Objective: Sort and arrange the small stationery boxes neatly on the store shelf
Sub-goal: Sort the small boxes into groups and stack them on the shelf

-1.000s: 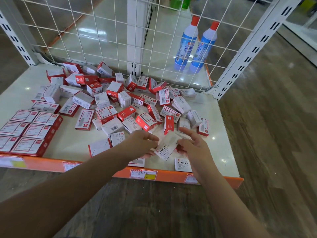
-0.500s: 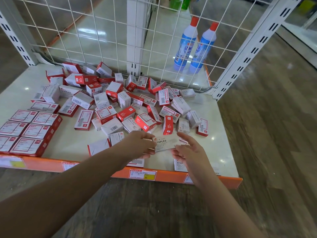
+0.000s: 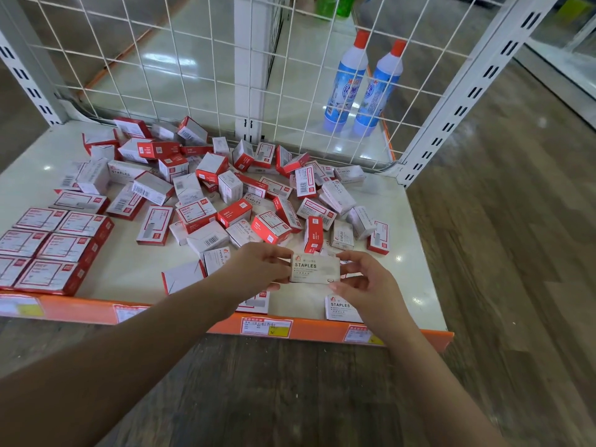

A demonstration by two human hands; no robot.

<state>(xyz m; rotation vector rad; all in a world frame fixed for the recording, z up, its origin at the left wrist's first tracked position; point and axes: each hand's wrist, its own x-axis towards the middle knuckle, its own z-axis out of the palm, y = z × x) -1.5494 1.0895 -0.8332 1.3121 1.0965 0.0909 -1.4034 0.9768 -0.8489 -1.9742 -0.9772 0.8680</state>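
Observation:
A white box marked STAPLES (image 3: 314, 269) is held level just above the shelf's front. My left hand (image 3: 258, 269) pinches its left end and my right hand (image 3: 367, 282) pinches its right end. A loose heap of small red-and-white boxes (image 3: 232, 195) covers the middle and back of the white shelf (image 3: 403, 253). Several flat boxes lie in neat rows (image 3: 48, 246) at the front left. Another STAPLES box (image 3: 338, 308) lies under my right hand at the front edge. A box lies partly hidden beneath my left wrist (image 3: 254, 303).
The shelf has an orange front lip (image 3: 306, 330) with price labels. A white wire grid (image 3: 193, 75) closes the back, with slotted uprights (image 3: 451, 117) at the corners. Two blue cleaner bottles (image 3: 361, 88) stand behind the grid. Wood-look floor lies to the right.
The STAPLES box has turned from a tilted pose to level and has risen a little. Both hands have closed in on its ends.

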